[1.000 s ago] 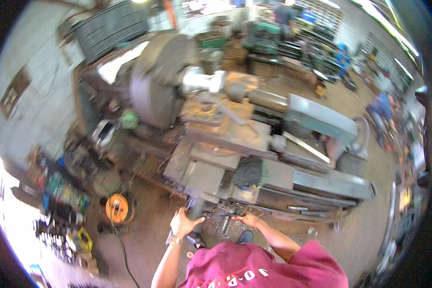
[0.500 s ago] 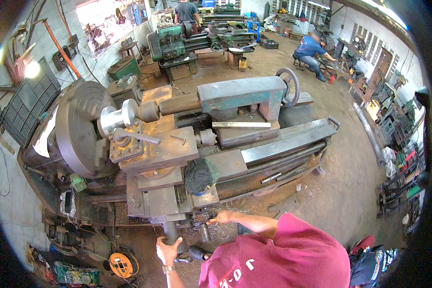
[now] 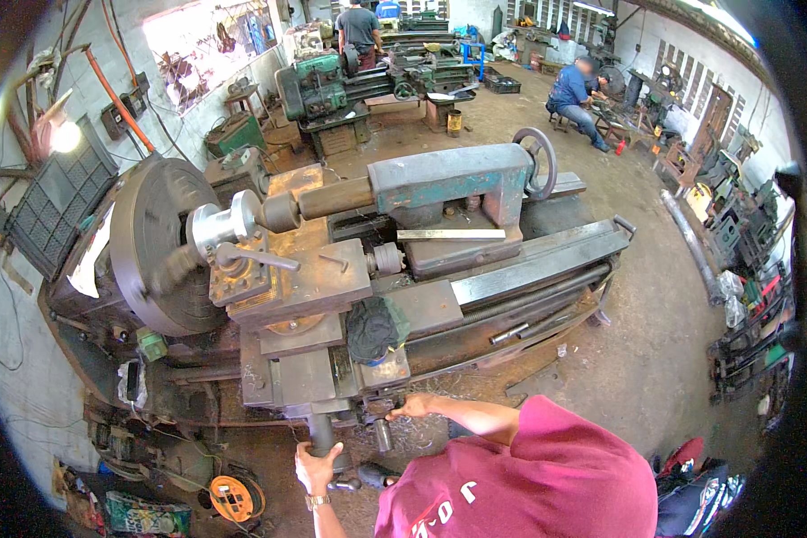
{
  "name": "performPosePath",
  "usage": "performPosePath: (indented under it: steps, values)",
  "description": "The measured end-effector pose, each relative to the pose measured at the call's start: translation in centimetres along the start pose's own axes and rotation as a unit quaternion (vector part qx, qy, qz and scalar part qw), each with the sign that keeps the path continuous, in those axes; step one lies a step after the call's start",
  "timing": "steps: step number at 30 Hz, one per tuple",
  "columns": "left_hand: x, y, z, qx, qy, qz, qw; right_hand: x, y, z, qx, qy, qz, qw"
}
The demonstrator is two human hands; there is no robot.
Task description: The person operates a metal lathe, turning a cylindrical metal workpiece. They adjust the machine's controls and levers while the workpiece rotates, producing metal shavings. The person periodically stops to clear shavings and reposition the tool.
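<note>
One silver flanged workpiece (image 3: 220,228) sat between the large round chuck (image 3: 157,255) at left and the tailstock (image 3: 448,177) at right on the lathe (image 3: 542,255), beyond the dark cloth (image 3: 373,330) on the carriage (image 3: 303,375). At the near side, the left hand (image 3: 315,470) held the near end of a dark cylinder (image 3: 321,432) between its thumb and partly curled fingers. The right hand (image 3: 412,406), farther right, reached to the carriage's near edge just beside a short metal handle (image 3: 383,437), its fingers partly hidden, so their grip and opening could not be told.
</note>
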State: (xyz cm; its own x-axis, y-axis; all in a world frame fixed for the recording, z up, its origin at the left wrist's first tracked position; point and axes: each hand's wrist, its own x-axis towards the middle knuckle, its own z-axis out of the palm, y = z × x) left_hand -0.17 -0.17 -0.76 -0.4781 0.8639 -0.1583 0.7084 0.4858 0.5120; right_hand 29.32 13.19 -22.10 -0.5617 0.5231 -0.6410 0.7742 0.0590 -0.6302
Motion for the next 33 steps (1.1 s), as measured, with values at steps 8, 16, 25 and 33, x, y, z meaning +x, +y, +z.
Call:
performPosePath:
  steps: [8, 16, 25, 33]
  values:
    - [0.5, -1.1, 0.9, 0.000, 0.013, 0.005, 1.000, -2.7, -2.5, -1.2, -0.016, 0.013, -0.028, 0.999]
    - [0.3, -0.7, 0.6, -0.003, 0.008, 0.001, 1.000, -2.2, -2.6, -1.3, -0.009, -0.002, -0.031, 0.999]
    - [-0.1, 0.2, 0.0, -0.005, -0.002, -0.011, 1.000, -5.7, -6.1, -2.7, -0.043, 0.040, 0.034, 0.998]
    - [0.0, -0.2, 0.2, 0.001, 0.003, -0.003, 1.000, -6.6, -7.7, -3.6, -0.044, 0.012, 0.084, 0.995]
